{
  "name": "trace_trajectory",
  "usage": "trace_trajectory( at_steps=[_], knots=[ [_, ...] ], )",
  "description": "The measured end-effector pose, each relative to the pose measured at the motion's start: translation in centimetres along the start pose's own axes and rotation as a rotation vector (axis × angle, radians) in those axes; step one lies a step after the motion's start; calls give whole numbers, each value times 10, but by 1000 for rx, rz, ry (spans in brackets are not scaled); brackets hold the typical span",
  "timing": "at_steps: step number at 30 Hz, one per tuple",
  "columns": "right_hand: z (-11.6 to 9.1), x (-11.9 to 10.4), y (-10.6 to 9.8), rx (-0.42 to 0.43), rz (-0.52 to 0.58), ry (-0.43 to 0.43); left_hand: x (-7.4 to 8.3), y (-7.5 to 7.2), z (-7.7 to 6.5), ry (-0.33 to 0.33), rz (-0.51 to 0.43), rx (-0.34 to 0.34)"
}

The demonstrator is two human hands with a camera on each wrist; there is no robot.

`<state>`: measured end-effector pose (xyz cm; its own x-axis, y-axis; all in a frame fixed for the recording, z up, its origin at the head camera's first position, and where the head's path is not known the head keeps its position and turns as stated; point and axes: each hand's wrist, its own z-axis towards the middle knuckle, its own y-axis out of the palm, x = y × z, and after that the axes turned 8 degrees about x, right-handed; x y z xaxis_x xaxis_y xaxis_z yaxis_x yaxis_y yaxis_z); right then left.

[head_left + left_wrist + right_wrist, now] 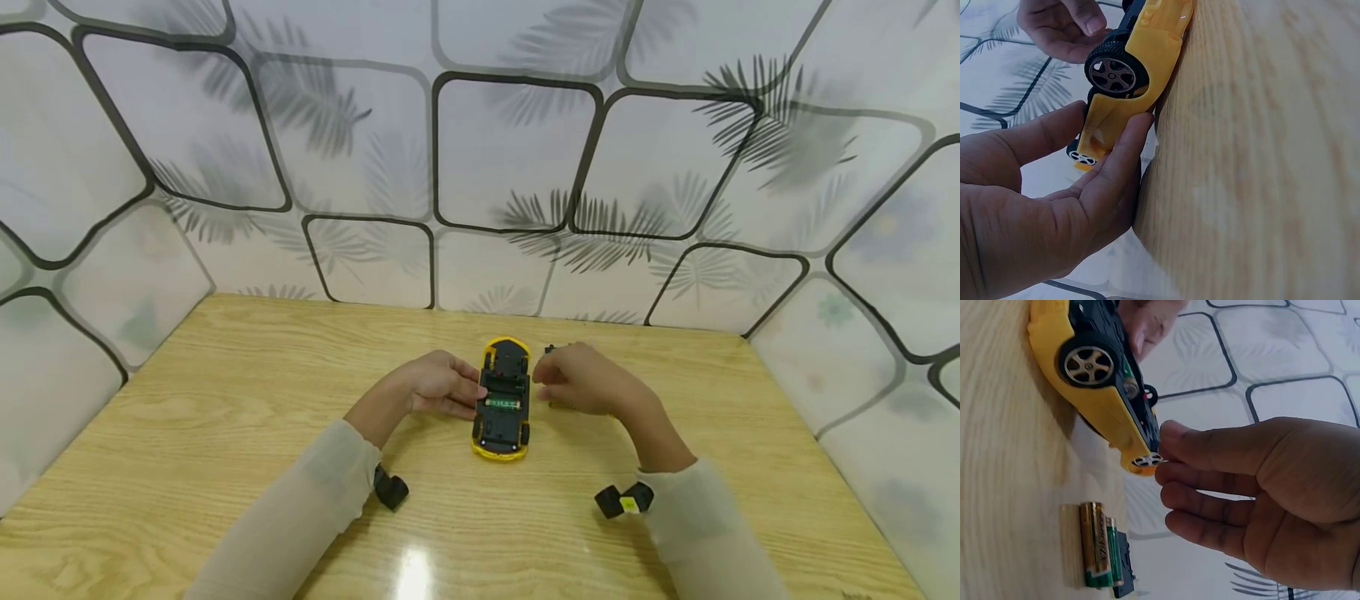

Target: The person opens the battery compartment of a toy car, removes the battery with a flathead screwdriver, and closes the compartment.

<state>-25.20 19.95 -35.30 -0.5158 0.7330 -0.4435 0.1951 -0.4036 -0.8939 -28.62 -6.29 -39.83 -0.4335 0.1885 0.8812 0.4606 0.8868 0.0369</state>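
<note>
A yellow toy car lies wheels up, its black underside facing me. In the uncovered battery compartment sits one green battery. My left hand holds the car by its left side, thumb at the underside's edge and fingers along the yellow body. Just right of the car is my right hand, its thumb and fingertips close together with nothing visible between them. Seen from the right wrist, two loose batteries, a gold-and-green one and a green one, lie below that hand beside a small black plastic piece.
The wooden table meets a patterned wall covering at the back, with more of it on both sides. Each wrist bears a small black camera, the left one and the right one.
</note>
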Motion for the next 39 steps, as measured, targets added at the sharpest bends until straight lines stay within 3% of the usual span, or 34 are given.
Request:
trace_trajectory(
  at_steps=[12, 26, 39],
  knots=[
    [11, -16, 20, 32, 4, -67, 1, -1, -1, 0, 1, -10],
    [21, -21, 34, -49, -9, -94, 1, -1, 0, -2, -2, -2],
    [21, -21, 34, -68, 5, -133, 0, -1, 0, -2, -6, -1]
  ],
)
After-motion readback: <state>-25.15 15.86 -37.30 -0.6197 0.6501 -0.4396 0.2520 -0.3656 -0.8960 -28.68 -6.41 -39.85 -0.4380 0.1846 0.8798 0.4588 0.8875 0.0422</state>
